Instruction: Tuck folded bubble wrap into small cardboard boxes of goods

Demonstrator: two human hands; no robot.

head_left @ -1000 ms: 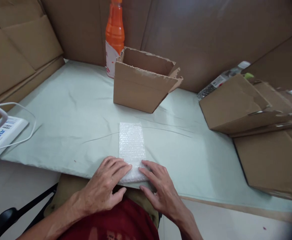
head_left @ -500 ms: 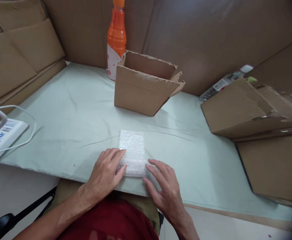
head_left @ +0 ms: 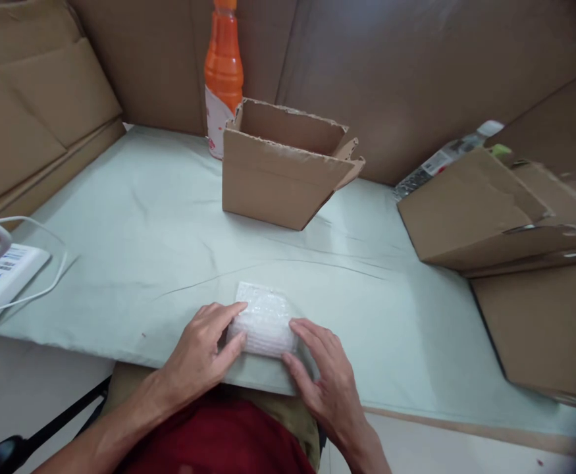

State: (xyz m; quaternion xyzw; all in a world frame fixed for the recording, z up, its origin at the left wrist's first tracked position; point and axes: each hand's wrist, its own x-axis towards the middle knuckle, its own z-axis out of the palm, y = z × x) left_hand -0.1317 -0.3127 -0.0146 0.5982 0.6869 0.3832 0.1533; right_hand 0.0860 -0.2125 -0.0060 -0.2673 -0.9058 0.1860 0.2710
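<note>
Head view: your left hand (head_left: 196,352) and right hand (head_left: 324,375) clamp the 2 ends of the white bubble-wrap bundle (head_left: 265,319) at 6 o'clock on the pale green table cover (head_left: 144,224). Rolling seems partway; tightening it calls for even pressure.

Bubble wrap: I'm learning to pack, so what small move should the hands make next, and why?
Probably roll it forward a turn: the left hand and right hand grip the bubble wrap at its sides, and a short flat end lies beyond the bundle.
</note>
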